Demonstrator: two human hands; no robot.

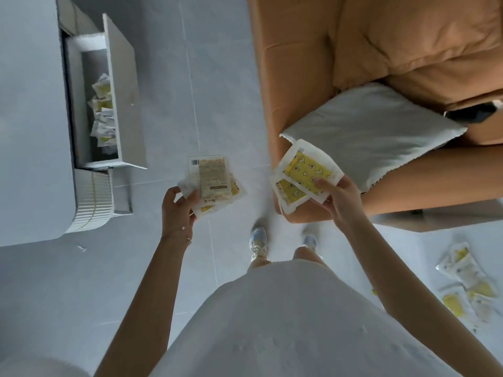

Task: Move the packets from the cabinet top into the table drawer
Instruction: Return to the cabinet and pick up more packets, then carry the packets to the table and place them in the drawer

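Observation:
My left hand (178,210) grips a small stack of packets (211,180), label side up, held over the floor. My right hand (341,198) grips two packets (306,172) with yellow printed fronts and white edges. At the upper left the white table's drawer (122,85) stands pulled open, and several packets (103,112) lie inside it. More packets (465,284) lie on the white cabinet top (424,254) at the lower right.
An orange sofa (408,50) with a grey cushion (375,129) fills the upper right, close to my right hand. The white table (30,118) runs along the left. Grey floor tiles (217,77) lie between them, with my feet (258,243) below.

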